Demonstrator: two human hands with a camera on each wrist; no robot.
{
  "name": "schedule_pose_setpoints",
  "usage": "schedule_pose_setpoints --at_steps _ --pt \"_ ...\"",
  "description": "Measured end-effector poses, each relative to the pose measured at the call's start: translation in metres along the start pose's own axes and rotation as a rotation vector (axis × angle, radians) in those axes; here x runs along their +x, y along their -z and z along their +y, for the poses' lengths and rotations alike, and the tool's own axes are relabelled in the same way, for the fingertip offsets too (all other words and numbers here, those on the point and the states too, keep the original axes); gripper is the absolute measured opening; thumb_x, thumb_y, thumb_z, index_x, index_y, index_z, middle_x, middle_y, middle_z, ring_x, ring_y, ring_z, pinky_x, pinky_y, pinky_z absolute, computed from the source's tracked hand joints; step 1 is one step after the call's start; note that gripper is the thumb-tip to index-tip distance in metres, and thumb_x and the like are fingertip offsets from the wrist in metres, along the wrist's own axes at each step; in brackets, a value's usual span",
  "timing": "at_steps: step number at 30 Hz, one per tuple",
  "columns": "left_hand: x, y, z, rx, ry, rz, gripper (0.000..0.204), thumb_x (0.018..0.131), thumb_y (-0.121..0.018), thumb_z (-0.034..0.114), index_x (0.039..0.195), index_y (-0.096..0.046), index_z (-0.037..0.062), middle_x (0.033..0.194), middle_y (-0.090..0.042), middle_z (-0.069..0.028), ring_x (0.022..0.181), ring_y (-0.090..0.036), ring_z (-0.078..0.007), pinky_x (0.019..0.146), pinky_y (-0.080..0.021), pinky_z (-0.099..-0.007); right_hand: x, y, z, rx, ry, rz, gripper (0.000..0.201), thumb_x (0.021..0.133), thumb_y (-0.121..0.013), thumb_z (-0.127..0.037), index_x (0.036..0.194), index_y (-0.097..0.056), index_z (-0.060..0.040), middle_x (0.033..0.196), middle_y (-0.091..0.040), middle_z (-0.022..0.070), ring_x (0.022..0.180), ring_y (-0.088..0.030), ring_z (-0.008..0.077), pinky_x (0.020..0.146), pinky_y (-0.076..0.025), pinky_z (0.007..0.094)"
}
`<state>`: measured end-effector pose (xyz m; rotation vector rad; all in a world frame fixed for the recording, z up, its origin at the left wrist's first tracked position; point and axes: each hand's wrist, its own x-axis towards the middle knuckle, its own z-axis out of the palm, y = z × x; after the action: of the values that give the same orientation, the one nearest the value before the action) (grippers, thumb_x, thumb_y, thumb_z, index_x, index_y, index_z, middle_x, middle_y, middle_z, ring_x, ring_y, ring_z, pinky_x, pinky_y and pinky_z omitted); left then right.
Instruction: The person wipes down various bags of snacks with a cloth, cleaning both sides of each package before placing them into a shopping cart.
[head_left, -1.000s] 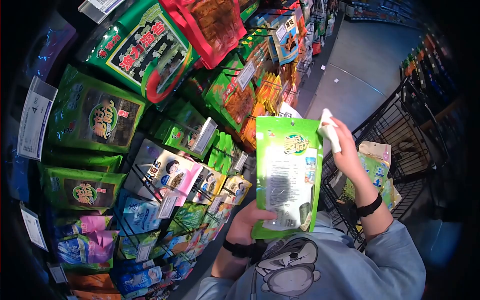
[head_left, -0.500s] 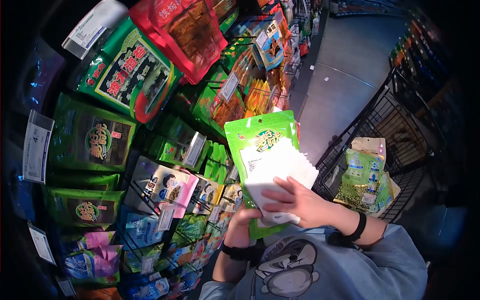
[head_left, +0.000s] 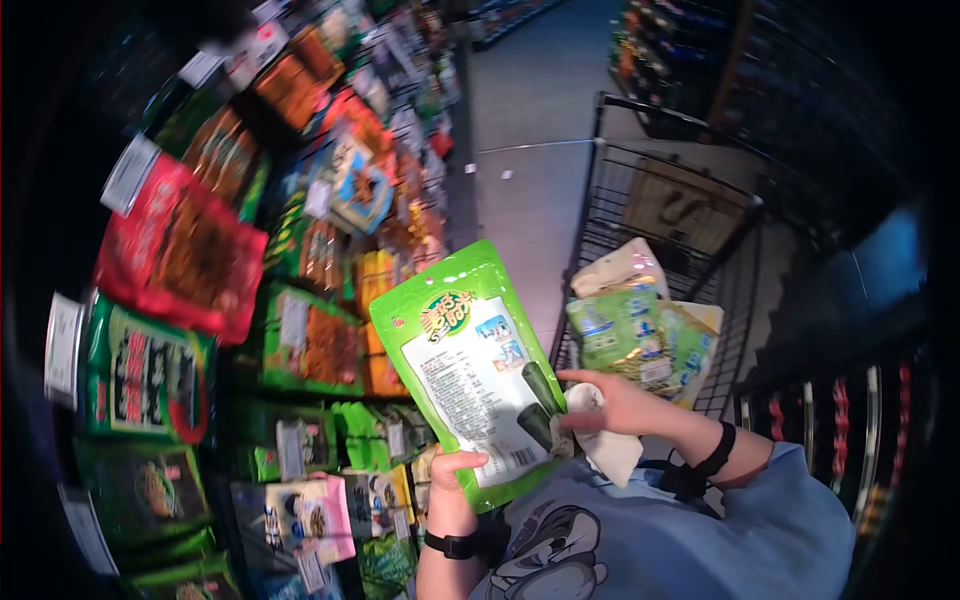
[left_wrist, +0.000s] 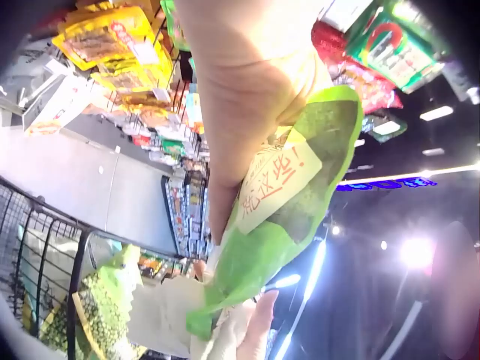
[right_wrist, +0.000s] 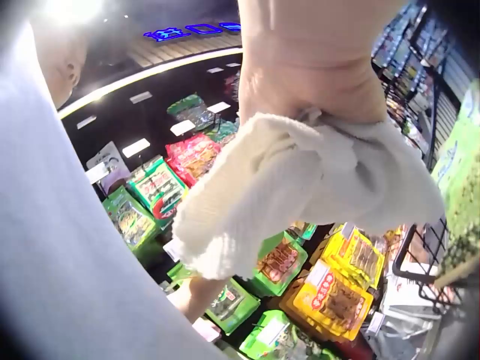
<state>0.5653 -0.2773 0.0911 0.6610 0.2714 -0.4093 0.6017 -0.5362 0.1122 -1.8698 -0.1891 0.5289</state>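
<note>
My left hand (head_left: 455, 482) grips the bottom edge of a green snack pouch (head_left: 470, 365) and holds it upright and tilted, its printed back toward me. The left wrist view shows that hand (left_wrist: 247, 97) from below, fingers curled round the green pouch (left_wrist: 292, 202). A white cloth (head_left: 607, 443) is bunched in my right hand (head_left: 610, 405), which presses it against the pouch's lower right edge. In the right wrist view the cloth (right_wrist: 300, 187) hangs from the right hand (right_wrist: 311, 82).
Racks of hanging snack packets (head_left: 200, 300) fill the left side. A black wire shopping cart (head_left: 660, 190) stands to the right, with several green packets (head_left: 635, 330) in it. A grey floor aisle (head_left: 530, 160) runs ahead between the rack and the cart.
My head has turned right, toward the cart. The pouch now tilts left. The right hand with the cloth has slid from the pouch's middle down to its lower right edge.
</note>
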Motion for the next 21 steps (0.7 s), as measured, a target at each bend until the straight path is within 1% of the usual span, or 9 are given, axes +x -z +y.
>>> schedule_pose_setpoints --at_steps 1,3,5,8,9,12,17,20,21 --pt "0.011 -0.008 -0.006 0.014 0.042 -0.031 0.076 0.052 -0.056 -0.004 0.127 -0.043 -0.0029 0.116 -0.057 -0.0181 0.107 -0.055 -0.0358 0.094 -0.043 -0.0444 -0.007 0.007 0.004 0.009 -0.018 0.05 0.045 0.078 -0.069 -0.039 0.1 -0.061 -0.0005 0.089 -0.066 0.01 0.087 -0.062 0.0171 0.077 -0.047 0.0293" --pt "0.031 -0.023 -0.018 0.072 0.193 -0.064 0.074 0.052 -0.056 -0.004 0.126 -0.044 -0.0025 0.114 -0.058 -0.0175 0.106 -0.055 -0.0348 0.094 -0.043 -0.0435 -0.018 0.021 0.012 0.22 -0.1 -0.13 0.035 0.081 -0.067 -0.028 0.101 -0.06 0.0002 0.091 -0.065 0.008 0.084 -0.06 0.0126 0.075 -0.046 0.027" --pt "0.059 -0.028 -0.029 0.138 0.297 -0.118 0.068 0.057 -0.057 -0.006 0.124 -0.047 -0.0024 0.112 -0.059 -0.0162 0.104 -0.057 -0.0317 0.092 -0.044 -0.0405 -0.032 0.034 0.032 0.252 -0.153 -0.042 0.029 0.083 -0.064 -0.02 0.102 -0.06 0.0008 0.09 -0.065 0.0064 0.081 -0.058 0.0104 0.074 -0.046 0.0263" --pt "0.097 -0.058 -0.054 0.432 0.315 -0.215 0.052 0.07 -0.063 -0.006 0.12 -0.048 -0.0026 0.11 -0.06 -0.0123 0.097 -0.06 -0.0223 0.085 -0.047 -0.0317 -0.056 0.044 0.068 0.39 -0.202 0.364 0.027 0.082 -0.063 -0.017 0.101 -0.06 0.0013 0.089 -0.065 0.0075 0.079 -0.058 0.0112 0.072 -0.047 0.0278" --pt "0.105 -0.068 -0.064 0.441 0.333 -0.233 0.052 0.07 -0.063 -0.006 0.12 -0.048 -0.0026 0.11 -0.06 -0.0123 0.097 -0.06 -0.0223 0.085 -0.047 -0.0317 -0.063 0.048 0.079 0.398 -0.206 0.391 0.027 0.082 -0.063 -0.017 0.101 -0.06 0.0013 0.089 -0.065 0.0075 0.079 -0.058 0.0112 0.072 -0.047 0.0278" --pt "0.125 -0.082 -0.097 0.865 0.177 -0.267 0.041 0.085 -0.06 0.004 0.122 -0.045 -0.0025 0.111 -0.06 -0.0112 0.097 -0.058 -0.0155 0.084 -0.045 -0.0273 -0.086 0.063 0.102 0.456 -0.35 0.665 0.027 0.082 -0.062 -0.014 0.102 -0.059 0.0038 0.089 -0.065 0.0095 0.079 -0.059 0.0135 0.07 -0.047 0.0293" --pt "0.144 -0.12 -0.14 0.952 0.226 -0.368 0.048 0.086 -0.058 0.005 0.129 -0.038 -0.0034 0.116 -0.057 -0.0123 0.106 -0.054 -0.0164 0.09 -0.041 -0.0263 -0.117 0.093 0.118 0.699 -0.353 0.871 0.028 0.082 -0.06 -0.01 0.105 -0.057 0.0053 0.088 -0.063 0.01 0.08 -0.061 0.0155 0.068 -0.05 0.0304" --pt "0.153 -0.143 -0.154 0.978 0.108 -0.501 0.07 0.088 -0.057 0.008 0.142 -0.014 0.0011 0.137 -0.036 -0.0165 0.122 -0.041 -0.0197 0.095 -0.04 -0.0293 -0.123 0.114 0.14 0.982 -0.273 1.062 0.035 0.085 -0.058 -0.011 0.116 -0.05 0.0032 0.094 -0.062 0.0129 0.08 -0.062 0.0184 0.069 -0.052 0.0321" --pt "0.153 -0.148 -0.156 0.981 0.112 -0.509 0.07 0.088 -0.057 0.008 0.142 -0.014 0.0011 0.137 -0.036 -0.0165 0.122 -0.041 -0.0197 0.095 -0.04 -0.0293 -0.127 0.119 0.146 0.984 -0.272 1.07 0.035 0.085 -0.058 -0.011 0.116 -0.05 0.0032 0.094 -0.062 0.0129 0.08 -0.062 0.0184 0.069 -0.052 0.0321"
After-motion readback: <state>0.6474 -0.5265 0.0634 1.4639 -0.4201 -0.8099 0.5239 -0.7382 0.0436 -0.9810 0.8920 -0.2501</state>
